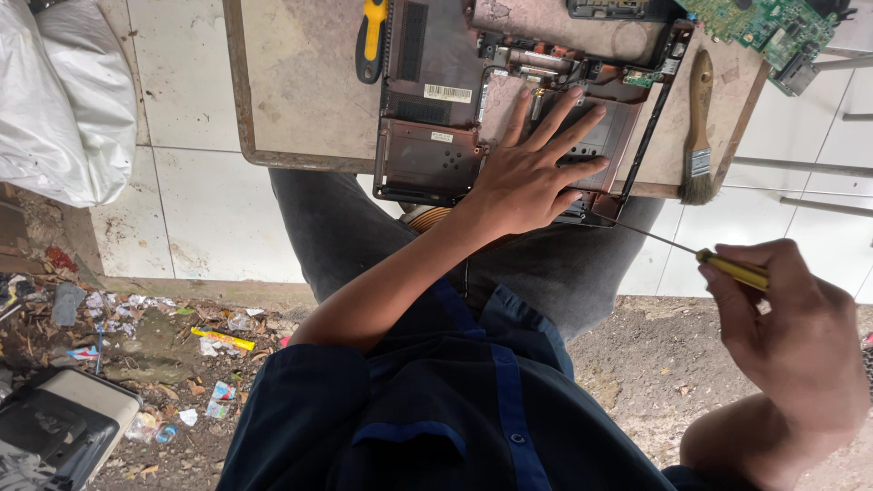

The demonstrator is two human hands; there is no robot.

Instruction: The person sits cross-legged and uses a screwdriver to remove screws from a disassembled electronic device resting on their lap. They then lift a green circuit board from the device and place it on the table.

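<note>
Laptop base (455, 109), opened, is pinned flat on the counter (300, 100) by the left hand (527, 177), fingers released; right hand (796, 332) grips a screwdriver (691, 250), seemingly mid-unscrewing; next, seating its tip needs careful aim.

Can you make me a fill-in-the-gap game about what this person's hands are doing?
1. The left hand lies flat on the opened ____ shell.
2. The right hand holds a thin screwdriver with a ____ handle.
3. A paintbrush lies on the small table, to the ____ of the shell in the picture.
4. A green ____ board sits at the top right corner.

Missing words: laptop; yellow; right; circuit
</note>
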